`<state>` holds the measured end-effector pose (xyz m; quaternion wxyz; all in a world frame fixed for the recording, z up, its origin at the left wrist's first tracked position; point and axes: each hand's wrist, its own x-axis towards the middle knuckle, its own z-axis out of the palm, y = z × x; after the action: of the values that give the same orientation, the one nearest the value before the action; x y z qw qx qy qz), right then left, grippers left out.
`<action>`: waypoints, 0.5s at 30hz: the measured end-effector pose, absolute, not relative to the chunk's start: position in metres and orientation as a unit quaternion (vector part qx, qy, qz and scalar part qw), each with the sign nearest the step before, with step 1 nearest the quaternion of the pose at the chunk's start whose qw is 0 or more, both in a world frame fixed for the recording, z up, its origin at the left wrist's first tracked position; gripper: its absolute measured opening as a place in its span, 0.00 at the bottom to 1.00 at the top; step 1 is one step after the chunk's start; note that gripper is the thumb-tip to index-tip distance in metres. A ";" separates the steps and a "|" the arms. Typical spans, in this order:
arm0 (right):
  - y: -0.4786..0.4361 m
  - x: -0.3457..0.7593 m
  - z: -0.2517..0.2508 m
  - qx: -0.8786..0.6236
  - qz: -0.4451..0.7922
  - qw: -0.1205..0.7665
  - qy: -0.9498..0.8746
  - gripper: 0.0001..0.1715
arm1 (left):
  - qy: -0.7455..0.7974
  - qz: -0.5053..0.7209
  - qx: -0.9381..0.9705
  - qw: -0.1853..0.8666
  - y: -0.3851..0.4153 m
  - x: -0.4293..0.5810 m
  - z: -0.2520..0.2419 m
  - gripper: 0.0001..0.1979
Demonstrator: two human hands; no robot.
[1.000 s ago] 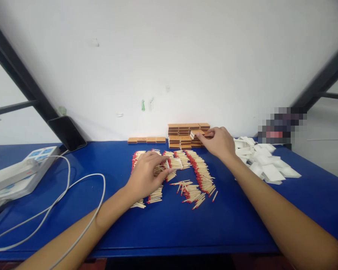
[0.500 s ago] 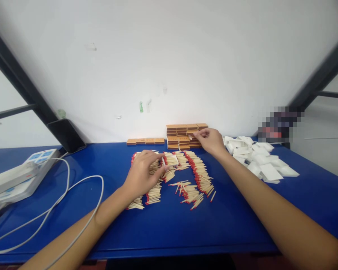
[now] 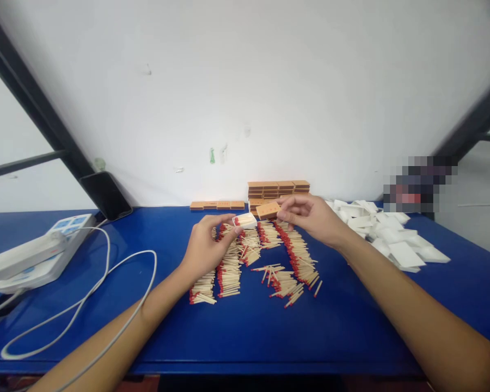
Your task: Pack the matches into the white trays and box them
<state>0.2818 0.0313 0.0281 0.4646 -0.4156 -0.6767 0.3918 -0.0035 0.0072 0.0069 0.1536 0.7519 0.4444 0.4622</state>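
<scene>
Between thumb and fingers, my left hand [image 3: 210, 239] grips a white matchbox tray [image 3: 250, 224] with red-headed matches lying in it. My right hand [image 3: 308, 215] pinches an orange matchbox sleeve [image 3: 268, 210] by its right end. Tray and sleeve are close together, end facing end, above the loose matches. Rows of wooden matches [image 3: 228, 277] lie under and in front of both hands, and a looser heap of matches [image 3: 283, 284] sits nearer the front. Behind my right hand rises a stack of orange matchbox sleeves [image 3: 277, 188], its lower part partly hidden.
A short row of orange matchboxes [image 3: 217, 205] lies by the wall. White empty trays [image 3: 396, 234] are piled at the right. On the left are a power strip [image 3: 41, 256], a looping white cable [image 3: 155, 267] and a dark phone-like slab [image 3: 106, 195] leaning on the frame.
My right hand has taken an orange sleeve from the stack and brought it left and forward. My left hand has lifted the match-filled tray towards it. The view has shifted slightly.
</scene>
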 end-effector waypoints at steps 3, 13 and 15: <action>0.030 0.277 0.023 -0.418 0.395 0.449 -0.684 0.21 | 0.452 0.472 0.736 0.175 0.010 -0.004 0.006 0.15; 0.028 0.264 0.015 -0.399 0.445 0.491 -0.634 0.25 | 0.441 0.484 0.734 0.182 0.010 -0.004 0.006 0.14; 0.027 0.263 0.015 -0.390 0.460 0.496 -0.625 0.24 | 0.432 0.479 0.741 0.187 0.010 -0.004 0.005 0.15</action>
<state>0.2629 0.0273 0.0151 0.4955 -0.3901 -0.6251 0.4598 -0.0040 0.0099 0.0054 0.1866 0.7405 0.4324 0.4794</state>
